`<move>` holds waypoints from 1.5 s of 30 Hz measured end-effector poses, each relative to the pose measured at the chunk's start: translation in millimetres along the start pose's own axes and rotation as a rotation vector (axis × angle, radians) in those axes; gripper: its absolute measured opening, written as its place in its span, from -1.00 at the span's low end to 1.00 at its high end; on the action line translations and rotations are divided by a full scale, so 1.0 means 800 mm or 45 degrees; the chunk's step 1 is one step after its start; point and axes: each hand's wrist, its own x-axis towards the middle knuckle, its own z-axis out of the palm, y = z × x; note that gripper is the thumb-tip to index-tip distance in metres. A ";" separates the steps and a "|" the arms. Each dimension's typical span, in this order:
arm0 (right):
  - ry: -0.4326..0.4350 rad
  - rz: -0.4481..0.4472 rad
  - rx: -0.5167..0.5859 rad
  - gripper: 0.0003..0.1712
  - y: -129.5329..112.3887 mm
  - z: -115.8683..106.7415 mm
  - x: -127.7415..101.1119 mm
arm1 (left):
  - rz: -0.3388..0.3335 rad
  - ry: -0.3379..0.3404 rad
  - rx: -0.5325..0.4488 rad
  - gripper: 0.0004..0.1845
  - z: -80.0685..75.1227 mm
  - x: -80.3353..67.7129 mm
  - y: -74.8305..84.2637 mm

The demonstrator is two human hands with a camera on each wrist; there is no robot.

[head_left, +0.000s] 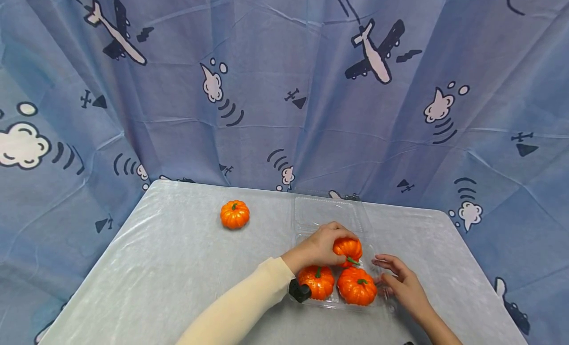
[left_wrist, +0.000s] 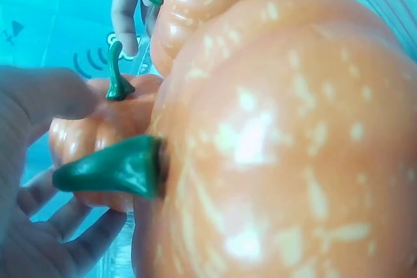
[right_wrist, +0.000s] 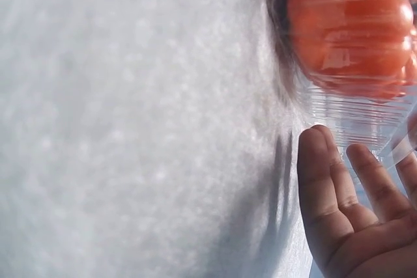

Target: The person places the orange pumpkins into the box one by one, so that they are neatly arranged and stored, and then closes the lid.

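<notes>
A: What is the left hand doing?

B: Its fingers curl over a small orange pumpkin and grip it above the clear plastic tray, at the tray's back row. The green stem points down and to the right.

A: And the right hand?

B: It lies spread, fingers straight, with the fingertips against the tray's ribbed right wall. It holds nothing.

A: What else sits in the tray?

B: 2 more pumpkins in the front row: the front-left pumpkin and the front-right pumpkin, just beside each other, stems up. The held one hangs right behind them, close enough that the left wrist view shows their skins nearly touching.

A: How do they look?

B: Glossy orange, ribbed, flecked with pale spots, each with a short dark green stem.

A: Any room around?

B: Plenty. The tray's hinged lid lies open toward the back. The desk, under a pale shiny cover, is bare to the left, apart from a 4th pumpkin well away near the far edge. The tray's front rim sits near the desk's near edge.
</notes>
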 end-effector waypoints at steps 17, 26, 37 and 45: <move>-0.008 0.013 0.019 -0.53 -0.001 0.001 0.000 | 0.057 -0.059 0.046 -0.49 0.002 0.005 -0.004; -0.011 -0.012 0.020 -0.53 0.000 0.001 0.001 | 0.033 -0.068 0.057 -0.48 0.002 0.004 -0.002; -0.019 0.011 0.021 -0.54 0.000 0.001 0.000 | 0.015 -0.029 0.010 -0.49 -0.004 0.001 -0.002; -0.019 0.028 0.021 -0.53 -0.004 0.002 0.000 | 0.042 0.045 -0.067 -0.49 -0.027 -0.014 -0.007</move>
